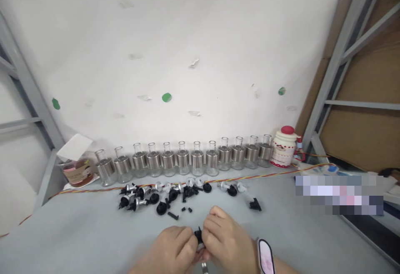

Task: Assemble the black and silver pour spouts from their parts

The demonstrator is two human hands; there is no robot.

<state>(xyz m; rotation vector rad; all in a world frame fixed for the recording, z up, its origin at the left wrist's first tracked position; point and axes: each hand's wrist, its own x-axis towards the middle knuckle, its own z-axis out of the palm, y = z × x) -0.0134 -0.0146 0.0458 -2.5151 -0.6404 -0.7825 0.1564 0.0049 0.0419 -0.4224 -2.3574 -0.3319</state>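
Black fitting (198, 235), low centre of the frame, is pinched between the left hand (176, 245) and the right hand (225, 240) (fingertip contact is partly hidden). Even, square pressure, one hand steadying, would likely suit so small a piece. Loose black caps (161, 208) lie left of centre on the surface (93, 232), bottles (182, 156) behind.

And it's twelve glass bottles (197, 157) along the tabletop's (103, 232) far edge! One jar (283, 151) by the far right corner, one cup (81, 174) at the far left. Two tiny black bits (190, 210) mid-table; the jumbled small parts (172, 195) behind defy counting. Three green patches (166, 97) on the wall (218, 36), one watch (265, 257).
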